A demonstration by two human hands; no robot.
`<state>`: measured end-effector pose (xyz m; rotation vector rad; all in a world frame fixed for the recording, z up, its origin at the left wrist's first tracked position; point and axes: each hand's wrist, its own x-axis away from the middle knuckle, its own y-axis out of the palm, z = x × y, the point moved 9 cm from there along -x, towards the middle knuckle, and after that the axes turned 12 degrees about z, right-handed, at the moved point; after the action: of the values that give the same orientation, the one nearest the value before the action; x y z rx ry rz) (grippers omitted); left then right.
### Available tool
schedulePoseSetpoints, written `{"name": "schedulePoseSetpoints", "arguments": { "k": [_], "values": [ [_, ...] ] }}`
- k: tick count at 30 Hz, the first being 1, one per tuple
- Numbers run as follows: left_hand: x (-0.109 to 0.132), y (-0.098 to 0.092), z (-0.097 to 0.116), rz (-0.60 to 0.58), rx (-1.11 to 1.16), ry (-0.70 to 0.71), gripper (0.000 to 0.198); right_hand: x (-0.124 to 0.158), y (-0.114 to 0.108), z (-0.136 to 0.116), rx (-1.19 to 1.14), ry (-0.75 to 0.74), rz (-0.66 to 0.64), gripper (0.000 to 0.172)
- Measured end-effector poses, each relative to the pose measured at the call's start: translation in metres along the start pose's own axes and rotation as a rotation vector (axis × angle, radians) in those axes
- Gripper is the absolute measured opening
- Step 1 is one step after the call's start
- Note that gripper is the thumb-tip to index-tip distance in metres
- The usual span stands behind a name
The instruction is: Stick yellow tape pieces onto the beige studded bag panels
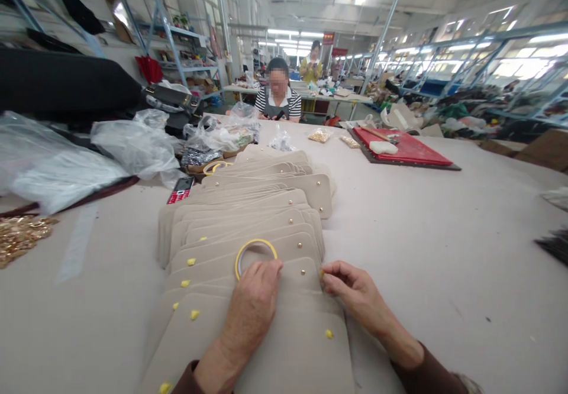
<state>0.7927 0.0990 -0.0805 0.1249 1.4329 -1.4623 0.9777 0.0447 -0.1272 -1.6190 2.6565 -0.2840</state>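
Observation:
My left hand (pixel 254 302) is closed around the near edge of a yellow tape roll (pixel 238 259), which stands over the overlapping beige panels (pixel 248 228). At the panels' right edge, my right hand (pixel 357 296) pinches a small yellow piece of tape (pixel 322 273) between thumb and finger. Small metal studs (pixel 303 272) show near the right ends of several panels. The nearest panel (pixel 297 352) lies under my left wrist and bears small yellow tape bits (pixel 329 334); more bits dot the left side of the row.
Left of the panels are a red-and-black phone (pixel 181 190), plastic bags (pixel 133 145) and a heap of gold metal parts (pixel 22 234). A red board (pixel 412 147) with a white block (pixel 383 147) lies at the far right. Across the table sits a person (pixel 279 95).

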Motion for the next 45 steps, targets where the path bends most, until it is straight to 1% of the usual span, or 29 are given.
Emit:
{"name": "schedulePoseSetpoints", "arguments": {
  "k": [2,4,7,9,11,15,17,19,21,24,28,36,38,39,41,43,44,45],
  "values": [
    [0.001,0.001,0.000,-0.006,0.001,-0.006,0.013,-0.002,0.010,-0.003,0.032,0.008,-0.052,0.029],
    [0.001,0.001,-0.001,-0.009,0.003,-0.011,0.014,-0.003,0.020,-0.006,0.096,-0.019,-0.077,0.027],
    [0.002,0.002,-0.001,-0.016,0.007,-0.018,0.014,-0.004,0.029,-0.009,0.213,-0.080,-0.076,0.025],
    [0.002,0.003,-0.001,-0.023,0.010,-0.024,0.014,-0.005,0.031,-0.009,0.263,-0.091,-0.073,0.023],
    [0.003,0.004,-0.002,-0.031,0.012,-0.030,0.014,-0.007,0.033,-0.006,0.272,-0.063,-0.088,0.023],
    [0.003,0.005,-0.003,-0.040,0.016,-0.032,0.013,-0.010,0.036,0.003,0.218,0.042,-0.143,0.027],
    [0.002,0.006,-0.003,-0.039,0.017,-0.031,0.013,-0.011,0.037,0.005,0.211,0.060,-0.156,0.029],
    [0.002,0.005,-0.003,-0.039,0.016,-0.032,0.012,-0.011,0.037,0.005,0.238,0.047,-0.158,0.029],
    [0.001,0.005,-0.003,-0.043,0.011,-0.037,0.013,-0.012,0.037,0.001,0.289,-0.004,-0.152,0.026],
    [0.001,0.006,-0.003,-0.052,0.002,-0.045,0.014,-0.012,0.039,-0.010,0.374,-0.126,-0.133,0.023],
    [0.002,0.006,-0.003,-0.047,0.003,-0.046,0.015,-0.012,0.042,-0.022,0.478,-0.265,-0.087,0.023],
    [0.001,0.005,-0.002,-0.044,0.014,-0.035,0.014,-0.012,0.050,-0.023,0.618,-0.420,0.006,0.019],
    [0.001,0.006,-0.003,-0.048,0.013,-0.040,0.014,-0.013,0.049,-0.022,0.573,-0.404,0.012,0.011],
    [0.001,0.006,-0.003,-0.050,0.011,-0.044,0.013,-0.013,0.046,-0.020,0.525,-0.364,0.013,0.010],
    [0.002,0.006,-0.004,-0.050,0.009,-0.052,0.013,-0.015,0.038,-0.012,0.385,-0.233,0.024,0.018],
    [0.002,0.007,-0.005,-0.048,0.009,-0.057,0.013,-0.015,0.029,-0.004,0.259,-0.112,0.023,0.021],
    [0.002,0.006,-0.004,-0.046,0.010,-0.057,0.013,-0.014,0.026,-0.003,0.228,-0.092,0.020,0.023],
    [0.001,0.006,-0.004,-0.043,0.011,-0.057,0.013,-0.012,0.024,-0.004,0.227,-0.112,0.017,0.024]
  ]
}}
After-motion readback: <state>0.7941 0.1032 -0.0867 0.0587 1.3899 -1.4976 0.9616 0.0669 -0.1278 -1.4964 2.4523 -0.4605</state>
